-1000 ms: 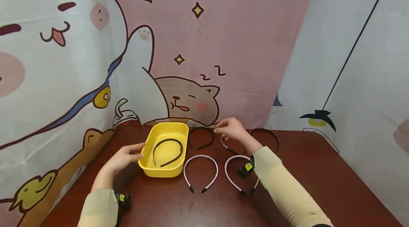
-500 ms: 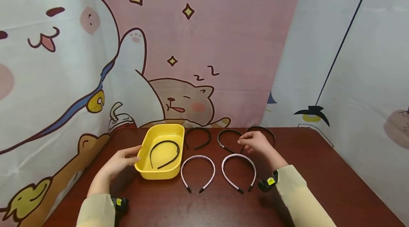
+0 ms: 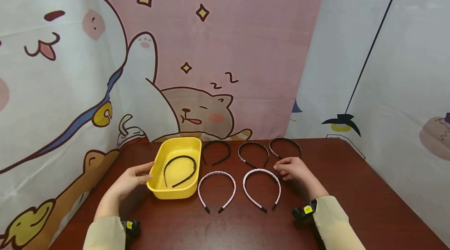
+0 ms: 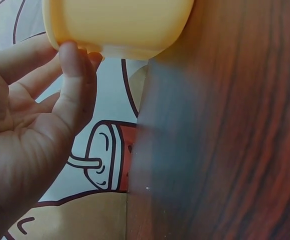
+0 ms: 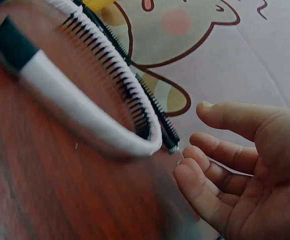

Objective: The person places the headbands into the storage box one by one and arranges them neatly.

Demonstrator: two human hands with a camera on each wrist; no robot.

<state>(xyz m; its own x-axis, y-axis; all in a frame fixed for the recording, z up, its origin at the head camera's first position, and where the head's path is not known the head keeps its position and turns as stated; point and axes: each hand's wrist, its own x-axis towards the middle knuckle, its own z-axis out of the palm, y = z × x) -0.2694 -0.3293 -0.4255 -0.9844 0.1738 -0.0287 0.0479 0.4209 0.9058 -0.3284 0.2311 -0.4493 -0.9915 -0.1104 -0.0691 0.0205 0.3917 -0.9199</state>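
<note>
A yellow plastic tub (image 3: 174,194) stands on the table's left side, with one black headband (image 3: 184,157) lying inside. My left hand (image 3: 127,183) holds the tub's left rim between thumb and fingers; the left wrist view shows the thumb (image 4: 71,60) against its wall. My right hand (image 3: 297,171) hovers between a pink-white headband (image 3: 261,170) and a dark headband (image 3: 285,139) at the back right. Its fingers are loosely bent and hold nothing. In the right wrist view the pale headband (image 5: 85,105) shows comb teeth along its inner side, left of my fingertips.
Another pink-white headband (image 3: 216,172) lies right of the tub. Behind are a black headband (image 3: 217,141) and a dark one with a patterned band (image 3: 254,143). The brown wooden table (image 3: 218,234) backs onto a cartoon-printed curtain (image 3: 256,47).
My right hand has drawn back rightward and nearer to me from the back row, uncovering the dark headbands there. The left hand stays at the tub. The head view has shifted slightly.
</note>
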